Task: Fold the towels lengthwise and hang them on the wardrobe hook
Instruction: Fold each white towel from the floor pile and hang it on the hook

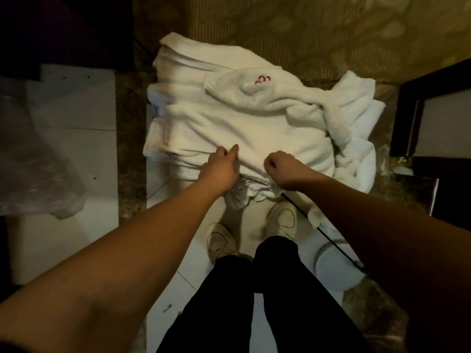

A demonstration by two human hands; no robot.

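You're standing over the towel pile (239,123), white towels heaped on the floor w/ a crumpled one (257,91) on top showing a small red mark. Your left hand (221,166) rests on the pile's near edge, index finger stretched out fwd, other fingers loosely bent; looks like it's pressing, not clutching. Your right hand (281,166) is curled into a fist on the same edge, just beside the left; can't tell if it's pinching cloth. Your shoes (221,240) sit just below the pile on white tile.
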